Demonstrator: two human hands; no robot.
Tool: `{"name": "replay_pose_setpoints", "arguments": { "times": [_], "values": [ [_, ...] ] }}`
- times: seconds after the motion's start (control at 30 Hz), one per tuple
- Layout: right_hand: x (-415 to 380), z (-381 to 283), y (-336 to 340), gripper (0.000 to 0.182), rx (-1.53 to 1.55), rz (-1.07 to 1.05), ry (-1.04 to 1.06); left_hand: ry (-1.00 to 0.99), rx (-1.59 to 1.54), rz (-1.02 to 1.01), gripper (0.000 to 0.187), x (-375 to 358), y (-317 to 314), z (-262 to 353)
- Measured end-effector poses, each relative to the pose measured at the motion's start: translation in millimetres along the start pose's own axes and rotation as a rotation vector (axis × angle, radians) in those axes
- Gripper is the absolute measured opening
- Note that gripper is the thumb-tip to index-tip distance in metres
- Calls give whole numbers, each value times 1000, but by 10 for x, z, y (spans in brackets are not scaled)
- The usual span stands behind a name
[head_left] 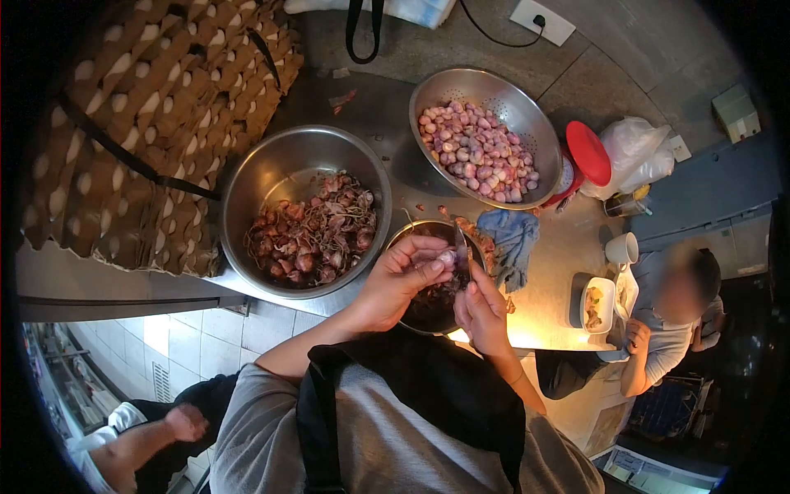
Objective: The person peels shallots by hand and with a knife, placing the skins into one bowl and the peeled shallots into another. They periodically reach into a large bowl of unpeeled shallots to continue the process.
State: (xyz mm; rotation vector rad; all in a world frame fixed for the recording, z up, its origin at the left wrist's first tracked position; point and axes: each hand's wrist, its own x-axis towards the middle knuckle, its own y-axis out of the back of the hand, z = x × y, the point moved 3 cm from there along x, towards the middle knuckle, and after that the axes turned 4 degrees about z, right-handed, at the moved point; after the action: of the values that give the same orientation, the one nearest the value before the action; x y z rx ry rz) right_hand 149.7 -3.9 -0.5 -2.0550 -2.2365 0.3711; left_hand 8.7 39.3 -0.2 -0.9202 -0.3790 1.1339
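Pinched in the fingers of my left hand is a small pale-pink shallot. My right hand is closed on a knife, its blade upright beside the shallot. Both hands are over a metal bowl with dark reddish peelings inside, partly hidden by my hands. To the left, a large steel pot holds unpeeled shallots with stringy roots. Beyond my hands, a steel colander holds many peeled shallots.
Egg trays are stacked and strapped at left. A blue cloth or glove lies by the bowl, near scattered skins. A red item and plastic bag stand right. One person sits by a food dish; another is lower left.
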Motion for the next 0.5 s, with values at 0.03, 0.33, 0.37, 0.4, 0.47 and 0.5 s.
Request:
{"name": "replay_pose_setpoints", "arguments": {
  "times": [0.03, 0.33, 0.37, 0.4, 0.47, 0.5],
  "values": [
    [6, -1, 1, 40, 6, 7, -10, 6, -7, -3, 23, 4, 7, -7],
    [-19, 20, -15, 39, -35, 24, -1, 44, 42, 17, 24, 44, 67, -46],
    [-17, -1, -22, 39, -41, 15, 12, 49, 47, 27, 24, 42, 68, -44],
    [-11, -15, -24, 39, -46, 6, 25, 53, 51, 37, 24, 41, 70, -40],
    [35, -26, 48, 42, -31, 82, -11, 60, 24, 28, 25, 33, 70, -26],
    [64, -34, 95, 43, -23, 119, -28, 63, 11, 23, 25, 31, 71, -21]
  ]
}}
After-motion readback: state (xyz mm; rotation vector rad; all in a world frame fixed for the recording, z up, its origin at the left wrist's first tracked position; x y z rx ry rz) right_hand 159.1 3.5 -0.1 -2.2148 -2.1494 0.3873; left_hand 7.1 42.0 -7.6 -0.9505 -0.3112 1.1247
